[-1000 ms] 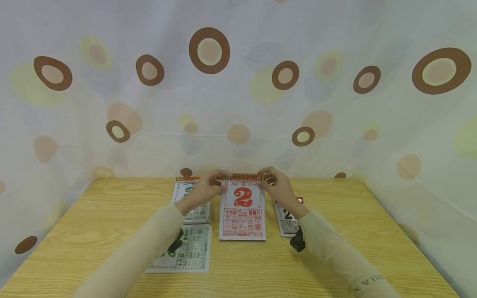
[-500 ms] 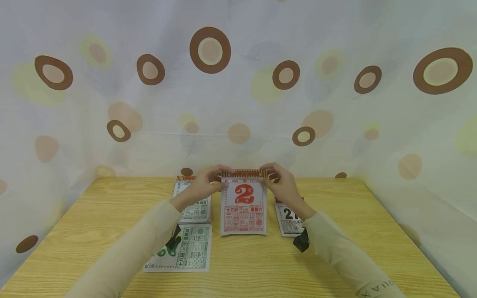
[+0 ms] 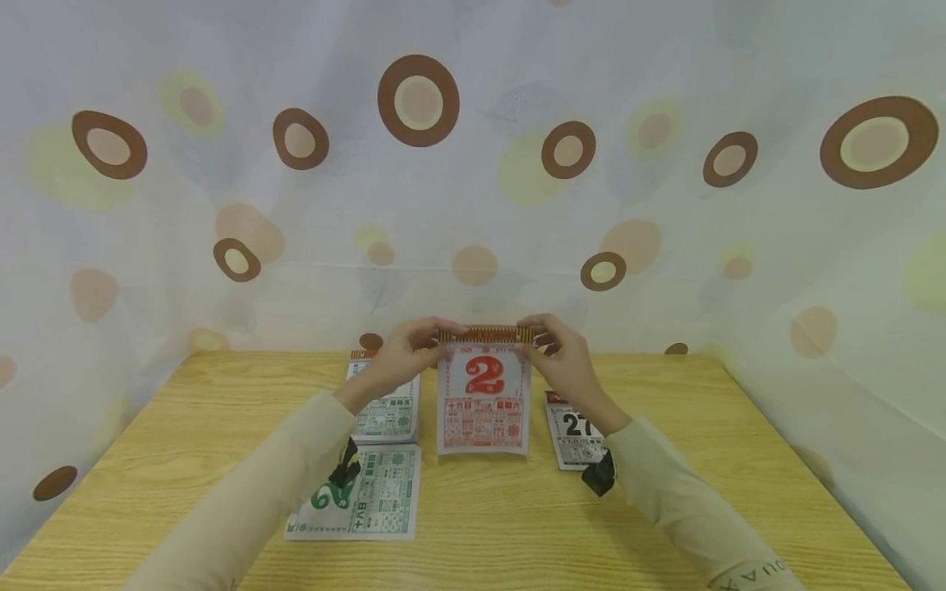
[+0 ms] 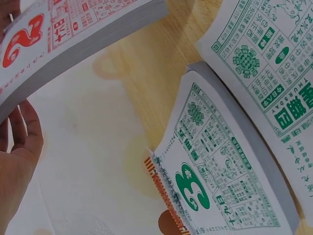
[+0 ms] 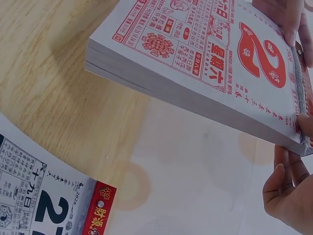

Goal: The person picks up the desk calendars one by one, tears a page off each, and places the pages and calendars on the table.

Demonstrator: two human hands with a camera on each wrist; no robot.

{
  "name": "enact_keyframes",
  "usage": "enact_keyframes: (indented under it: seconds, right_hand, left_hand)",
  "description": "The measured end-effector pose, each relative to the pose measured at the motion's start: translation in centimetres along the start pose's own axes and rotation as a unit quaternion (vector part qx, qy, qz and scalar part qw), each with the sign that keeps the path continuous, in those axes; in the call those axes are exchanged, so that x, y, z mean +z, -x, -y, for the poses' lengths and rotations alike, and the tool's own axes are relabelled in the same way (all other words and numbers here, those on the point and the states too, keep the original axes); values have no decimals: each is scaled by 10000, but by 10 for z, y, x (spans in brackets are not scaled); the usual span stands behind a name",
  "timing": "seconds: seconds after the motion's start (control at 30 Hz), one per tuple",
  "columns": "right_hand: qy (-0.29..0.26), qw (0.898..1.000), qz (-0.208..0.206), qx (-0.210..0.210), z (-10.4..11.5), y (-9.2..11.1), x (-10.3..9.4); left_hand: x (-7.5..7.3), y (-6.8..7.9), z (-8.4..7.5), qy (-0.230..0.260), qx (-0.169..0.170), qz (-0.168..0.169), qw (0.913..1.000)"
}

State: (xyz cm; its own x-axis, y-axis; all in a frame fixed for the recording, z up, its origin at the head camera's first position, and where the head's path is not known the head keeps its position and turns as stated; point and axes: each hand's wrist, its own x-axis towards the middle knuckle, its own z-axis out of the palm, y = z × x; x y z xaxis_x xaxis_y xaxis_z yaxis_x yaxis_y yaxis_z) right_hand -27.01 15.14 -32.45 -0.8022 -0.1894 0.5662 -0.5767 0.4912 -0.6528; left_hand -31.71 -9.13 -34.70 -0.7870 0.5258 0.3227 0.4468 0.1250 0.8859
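Both hands hold a thick tear-off calendar (image 3: 484,419) with a red 2 by its orange-and-black striped top strip. My left hand (image 3: 402,353) grips the top left corner, my right hand (image 3: 567,363) the top right, fingers behind and thumbs toward the front. The pad hangs above the table, as its grey page edges (image 5: 195,105) show in the right wrist view. Left of it lies a calendar with a green 3 (image 4: 215,166), partly behind my left hand in the head view. In front of that, a calendar with green print (image 3: 380,492) lies turned sideways.
A smaller calendar with a black 27 and a red top (image 3: 572,435) lies right of the held one. All rest on a wooden table (image 3: 488,533). Behind it hangs a pale cloth with brown circles (image 3: 473,189). Small black devices (image 3: 599,474) sit at the wrists.
Both hands have raised the red 2 calendar up and away from the tabletop. More of the black 27 calendar shows now. The other calendars have stayed in place.
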Motion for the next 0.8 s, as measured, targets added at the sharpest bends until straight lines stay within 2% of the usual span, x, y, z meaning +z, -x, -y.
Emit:
enact_keyframes:
  seconds: [0.33,0.57,0.8]
  right_hand:
    - [-43,9997,-71,-213,4,-5,-4]
    - [-1,9999,-79,-142,5,-6,-6]
    - [81,9998,-105,-139,3,-7,-6]
  left_hand:
    - [-4,-5,-8,119,-135,-62,9998]
    - [-5,-6,-14,119,-137,17,9998]
    - [-7,-6,-21,-32,-360,8,9993]
